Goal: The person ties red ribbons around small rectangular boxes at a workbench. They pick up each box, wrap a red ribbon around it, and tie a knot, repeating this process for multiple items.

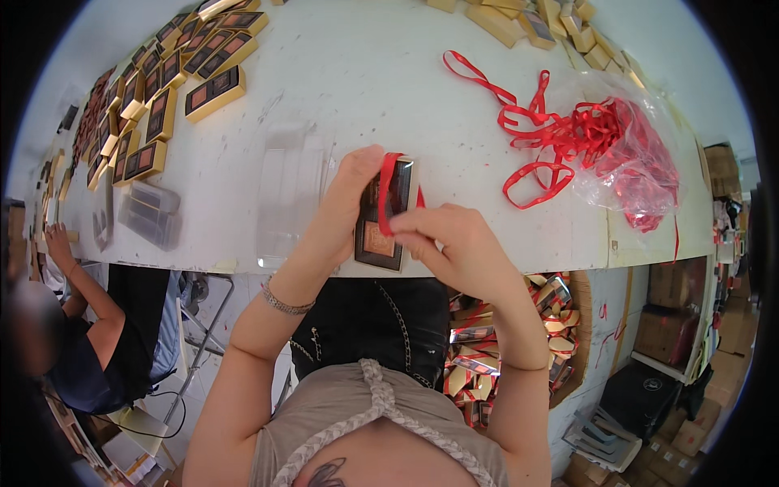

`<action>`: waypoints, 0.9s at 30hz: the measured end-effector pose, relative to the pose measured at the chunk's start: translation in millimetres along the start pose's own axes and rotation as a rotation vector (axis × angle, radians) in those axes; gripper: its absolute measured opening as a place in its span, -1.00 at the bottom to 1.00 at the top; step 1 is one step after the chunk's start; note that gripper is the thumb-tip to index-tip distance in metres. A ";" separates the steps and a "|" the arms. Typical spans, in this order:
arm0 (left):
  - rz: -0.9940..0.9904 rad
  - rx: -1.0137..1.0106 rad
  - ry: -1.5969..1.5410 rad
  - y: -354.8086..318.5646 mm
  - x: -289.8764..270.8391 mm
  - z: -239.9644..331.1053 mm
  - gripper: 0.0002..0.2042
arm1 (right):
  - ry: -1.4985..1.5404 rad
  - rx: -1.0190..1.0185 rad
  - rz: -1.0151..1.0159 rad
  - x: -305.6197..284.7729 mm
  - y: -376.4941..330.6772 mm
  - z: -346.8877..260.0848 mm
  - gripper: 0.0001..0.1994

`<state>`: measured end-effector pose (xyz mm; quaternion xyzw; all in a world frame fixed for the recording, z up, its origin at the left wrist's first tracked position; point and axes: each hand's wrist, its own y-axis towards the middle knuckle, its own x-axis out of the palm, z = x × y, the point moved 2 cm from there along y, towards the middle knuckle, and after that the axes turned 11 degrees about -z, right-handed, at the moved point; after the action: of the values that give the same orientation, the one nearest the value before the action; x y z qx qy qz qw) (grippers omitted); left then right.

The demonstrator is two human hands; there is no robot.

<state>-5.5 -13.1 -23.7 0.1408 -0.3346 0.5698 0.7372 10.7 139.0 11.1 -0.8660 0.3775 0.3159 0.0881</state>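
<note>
Near the table's front edge, a small gold-sided box with a dark windowed top is tilted between my hands. My left hand grips its left side and upper end. A red ribbon runs across the box top and shows again past its right side. My right hand is closed in a pinch on the ribbon, thumb and forefinger together over the box. The underside of the box and my left fingertips are hidden.
Similar boxes cover the far left of the table. Clear plastic trays lie nearby. Loose red ribbons spill from a clear bag at right. Below, a carton holds ribboned boxes. Another person's hand is at far left.
</note>
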 end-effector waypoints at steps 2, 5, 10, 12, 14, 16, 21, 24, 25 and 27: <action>0.046 0.011 0.101 2.0 -1.6 1.6 -0.64 | -0.077 -0.068 -0.098 -0.2 -5.3 -2.3 -0.88; 0.139 0.028 0.162 4.7 3.8 13.0 -0.59 | 0.143 0.038 -0.114 -0.2 -14.9 10.8 -0.85; 0.127 0.035 0.028 3.1 3.4 38.9 -0.58 | -0.050 -0.181 0.078 10.9 -6.5 16.3 -0.81; 0.112 0.037 0.003 4.9 2.0 46.4 -0.58 | -0.198 -0.256 0.187 13.7 -3.9 14.1 -0.78; 0.145 0.052 -0.003 5.7 1.6 51.4 -0.53 | -0.270 -0.322 0.277 12.2 -3.2 14.4 -0.76; 0.177 0.055 -0.014 5.2 5.7 56.6 -0.48 | -0.220 -0.307 0.306 10.3 -2.2 13.9 -0.75; 0.050 0.120 0.090 1.8 -2.3 53.1 -0.57 | -0.242 -0.281 0.182 3.9 3.8 10.3 -0.72; 0.037 0.144 0.044 2.2 -1.9 56.2 -0.58 | 0.051 -0.123 0.152 5.4 3.2 19.9 -0.67; 0.038 0.150 0.028 3.4 -1.8 55.6 -0.57 | 0.254 -0.102 0.154 14.0 4.3 26.4 -0.65; 0.078 0.170 0.065 6.9 6.0 53.9 -0.54 | 0.456 -0.101 0.175 35.5 6.2 37.0 -0.60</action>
<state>-29.2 -38.3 18.7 0.1711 -0.2662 0.6285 0.7105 6.9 127.9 -39.2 -0.8822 0.4448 0.1372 -0.0707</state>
